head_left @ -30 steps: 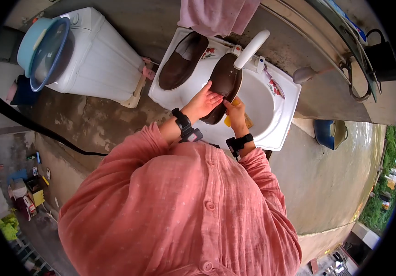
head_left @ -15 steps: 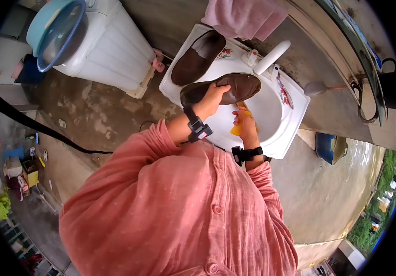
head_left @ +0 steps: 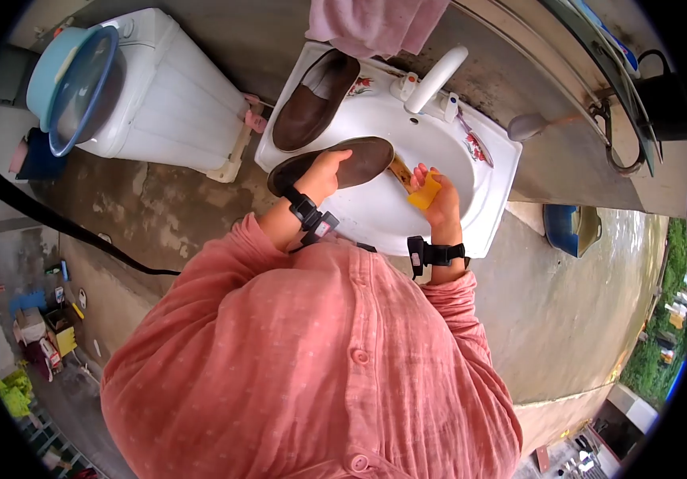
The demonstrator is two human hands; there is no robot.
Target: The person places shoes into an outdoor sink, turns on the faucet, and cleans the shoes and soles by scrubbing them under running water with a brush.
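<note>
A brown shoe (head_left: 366, 160) is gripped by my left hand (head_left: 321, 176), its thumb across the shoe, over the left side of the white sink (head_left: 343, 211). To the right, my right hand (head_left: 442, 199) has its fingers curled round a yellow object (head_left: 424, 191) over the basin. A brownish, flat handle-like piece (head_left: 399, 171) lies between the yellow object and the shoe; whether the two are joined is unclear. The other brown shoe (head_left: 305, 112) rests on the sink's upper left rim.
A white faucet (head_left: 438, 78) rises at the sink's back, near a pink towel (head_left: 375, 24). A toothbrush-like item (head_left: 475, 140) lies on the right rim. At the left stands a white washing machine (head_left: 172, 96) bearing basins (head_left: 80, 92). A blue bucket (head_left: 564, 227) is right of the sink.
The view has shifted, so the sink sits a little further left. The held shoe has moved left and down from the basin's middle, and my right hand has turned and come away from it.
</note>
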